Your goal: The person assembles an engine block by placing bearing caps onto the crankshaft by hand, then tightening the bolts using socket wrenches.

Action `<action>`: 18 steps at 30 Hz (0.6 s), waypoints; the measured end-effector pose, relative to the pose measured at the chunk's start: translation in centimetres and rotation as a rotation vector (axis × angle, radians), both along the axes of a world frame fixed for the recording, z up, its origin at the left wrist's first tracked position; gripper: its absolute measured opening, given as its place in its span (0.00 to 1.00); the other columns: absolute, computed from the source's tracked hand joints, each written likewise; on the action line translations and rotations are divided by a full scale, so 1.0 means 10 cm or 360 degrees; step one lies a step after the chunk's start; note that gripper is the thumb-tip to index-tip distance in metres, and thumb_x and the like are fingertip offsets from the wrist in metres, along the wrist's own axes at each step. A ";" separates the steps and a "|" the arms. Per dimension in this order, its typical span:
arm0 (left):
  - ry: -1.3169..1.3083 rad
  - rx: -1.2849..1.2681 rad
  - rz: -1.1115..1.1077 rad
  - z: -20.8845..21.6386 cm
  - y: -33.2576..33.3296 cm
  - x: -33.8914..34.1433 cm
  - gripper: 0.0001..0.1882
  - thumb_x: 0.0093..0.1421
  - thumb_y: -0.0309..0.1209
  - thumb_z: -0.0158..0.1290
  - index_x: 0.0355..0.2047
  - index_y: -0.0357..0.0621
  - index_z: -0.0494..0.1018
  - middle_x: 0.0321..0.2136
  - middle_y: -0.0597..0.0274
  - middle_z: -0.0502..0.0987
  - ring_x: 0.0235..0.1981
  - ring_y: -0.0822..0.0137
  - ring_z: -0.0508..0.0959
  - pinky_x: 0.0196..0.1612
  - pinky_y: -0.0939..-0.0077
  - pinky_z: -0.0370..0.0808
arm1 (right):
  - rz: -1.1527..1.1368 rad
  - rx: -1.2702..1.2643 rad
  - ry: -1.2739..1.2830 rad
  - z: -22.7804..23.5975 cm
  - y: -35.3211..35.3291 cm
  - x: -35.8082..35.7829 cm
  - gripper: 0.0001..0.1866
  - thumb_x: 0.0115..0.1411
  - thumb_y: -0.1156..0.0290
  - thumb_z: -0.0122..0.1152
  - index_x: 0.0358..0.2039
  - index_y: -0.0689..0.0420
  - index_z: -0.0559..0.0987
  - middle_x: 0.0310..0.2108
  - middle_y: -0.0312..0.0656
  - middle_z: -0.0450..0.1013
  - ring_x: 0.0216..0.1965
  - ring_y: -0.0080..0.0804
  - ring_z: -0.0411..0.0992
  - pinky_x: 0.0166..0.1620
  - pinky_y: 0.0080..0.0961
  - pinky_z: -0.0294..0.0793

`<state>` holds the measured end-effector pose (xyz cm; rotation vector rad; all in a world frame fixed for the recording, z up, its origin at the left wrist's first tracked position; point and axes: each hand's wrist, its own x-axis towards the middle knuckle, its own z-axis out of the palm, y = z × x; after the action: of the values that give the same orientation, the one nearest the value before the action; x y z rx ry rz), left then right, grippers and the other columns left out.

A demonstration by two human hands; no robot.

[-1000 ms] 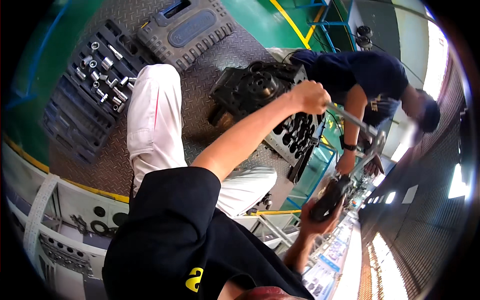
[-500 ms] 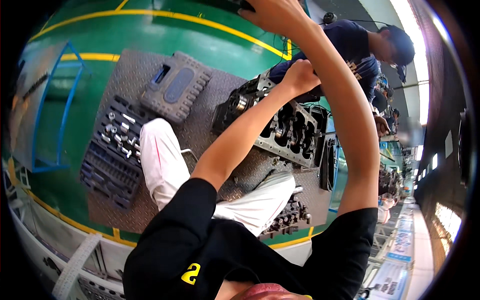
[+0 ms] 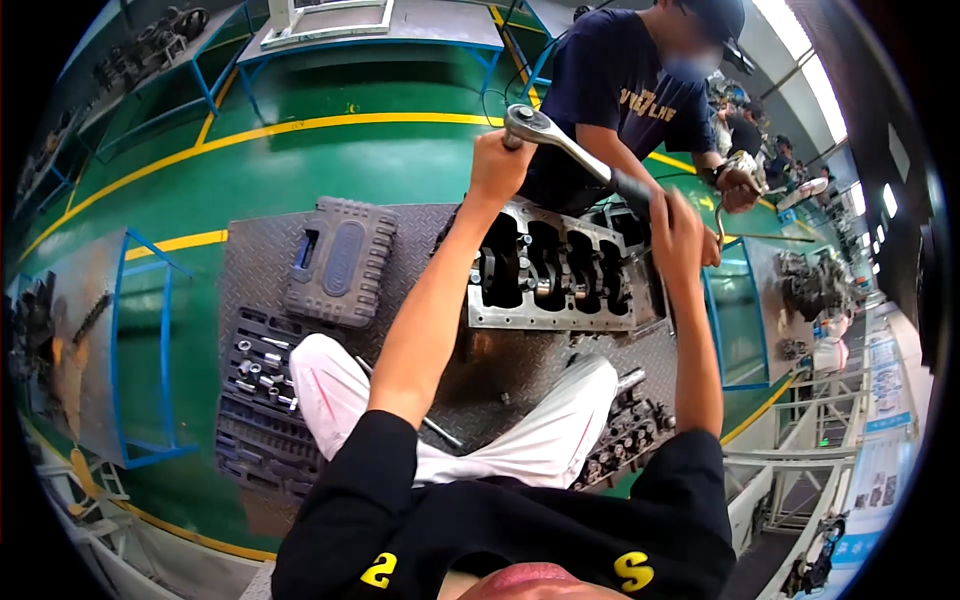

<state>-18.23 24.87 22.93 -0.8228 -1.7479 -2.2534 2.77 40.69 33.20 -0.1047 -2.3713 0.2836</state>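
Observation:
A ratchet wrench (image 3: 565, 143) is held between my two hands above the far side of the engine block (image 3: 550, 318). My left hand (image 3: 497, 168) is closed around the socket end, just below the ratchet head. Around the dark grip of the handle, my right hand (image 3: 678, 235) is closed, on the right. Below them the block lies with its crankshaft (image 3: 545, 283) and dark openings showing. The wrench stays above the block in this view; whether its socket touches any bolt cannot be told.
To the left lies an open socket set case (image 3: 265, 430) with its grey lid (image 3: 340, 265). A valve-train part (image 3: 630, 435) rests beside my right knee. Across the block a co-worker (image 3: 630, 100) holds a bent metal bar (image 3: 719, 220). A blue-framed table (image 3: 370, 25) stands farther off.
My view has turned. My right hand has come down from high up to the right, and my left hand has shifted left. The ratchet wrench now shows plainly between them.

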 end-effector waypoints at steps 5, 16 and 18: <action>0.0076 -0.0270 -0.0244 0.20 0.47 0.42 0.10 0.54 0.29 0.56 0.23 0.32 0.73 0.18 0.40 0.73 0.17 0.45 0.73 0.23 0.61 0.68 | 0.0448 0.0662 0.0291 -0.12 -1.18 1.01 0.15 0.53 0.57 0.70 0.32 0.55 0.80 0.24 0.36 0.73 0.25 0.33 0.72 0.32 0.31 0.76; 0.0661 -0.0061 0.0123 -0.28 0.50 0.32 0.09 0.60 0.34 0.59 0.28 0.41 0.77 0.26 0.59 0.81 0.29 0.59 0.78 0.35 0.63 0.71 | 0.0398 0.0973 -0.0544 1.00 -1.41 -2.55 0.10 0.58 0.68 0.58 0.37 0.45 0.85 0.39 0.43 0.82 0.42 0.43 0.81 0.43 0.44 0.81; 0.0389 -0.0284 -0.0144 -0.20 0.37 0.47 0.12 0.63 0.32 0.57 0.26 0.37 0.75 0.21 0.67 0.76 0.24 0.70 0.73 0.27 0.66 0.67 | 0.0065 0.0574 -0.0462 0.76 -0.41 -2.60 0.11 0.56 0.70 0.59 0.37 0.52 0.86 0.41 0.47 0.81 0.44 0.46 0.81 0.44 0.40 0.82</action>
<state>-13.53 28.55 20.92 -1.1801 -1.8453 -1.9676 -23.21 36.63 40.77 0.0787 -2.6731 -0.1540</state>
